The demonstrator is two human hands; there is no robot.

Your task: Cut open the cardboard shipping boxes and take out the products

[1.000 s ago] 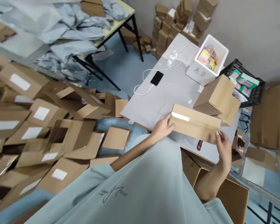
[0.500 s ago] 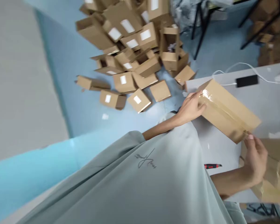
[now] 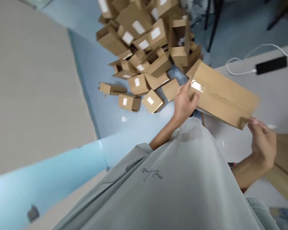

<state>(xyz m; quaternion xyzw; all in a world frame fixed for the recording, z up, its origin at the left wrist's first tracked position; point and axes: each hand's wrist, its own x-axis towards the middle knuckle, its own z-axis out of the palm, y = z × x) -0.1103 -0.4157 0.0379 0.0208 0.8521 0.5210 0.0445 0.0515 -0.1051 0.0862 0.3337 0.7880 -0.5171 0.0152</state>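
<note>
A long brown cardboard box is held up over the edge of the grey table, with shiny tape along its seam. My left hand grips its left end, thumb on the near face and fingers at the taped corner. At the opposite end, my right hand pinches the lower right corner between thumb and fingers. Partly hidden by my right forearm, a red and black cutter lies on the table.
Many cardboard boxes, some open, lie piled on the blue floor ahead. A black power bank with a white cable rests on the grey table. More cardboard is at the right, near my right forearm.
The view has shifted. The box, still in both hands, has moved left and up relative to the table and has turned, so its taped seam lies at a flatter slant.
</note>
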